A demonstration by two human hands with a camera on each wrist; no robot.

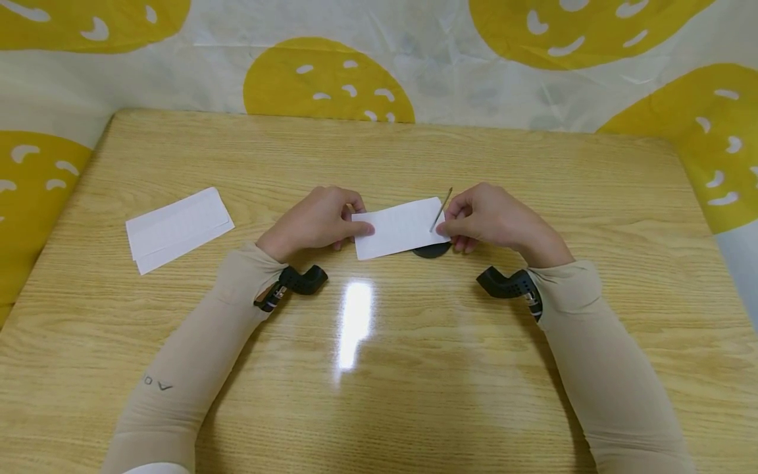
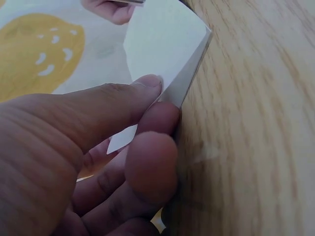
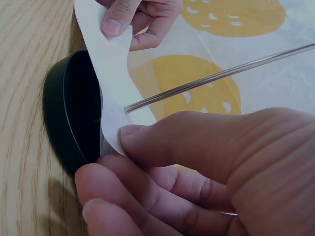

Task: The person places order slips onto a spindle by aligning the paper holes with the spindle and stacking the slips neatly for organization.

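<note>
A rod point(image 3: 216, 78) pierces paper point(image 1: 397, 228) over a dark dish point(image 3: 55, 108).

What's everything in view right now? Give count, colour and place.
Table: one, light wood, across the view
Cloth: at least one, white with yellow shapes, beyond the table
Loose sheets: two or more, white, table's left side
Paper: at least one sheet, white, mid-table
Base: one, dark green, on the table, partly under the paper
Rod: one, metallic, near the paper's right end, apparently through it
Wrist devices: two, black, left and right
Sleeves: two, beige, left and right
Left grip: one, bare, pinching the paper's left end
Right grip: one, bare, pinching its right end, beside the rod
</note>
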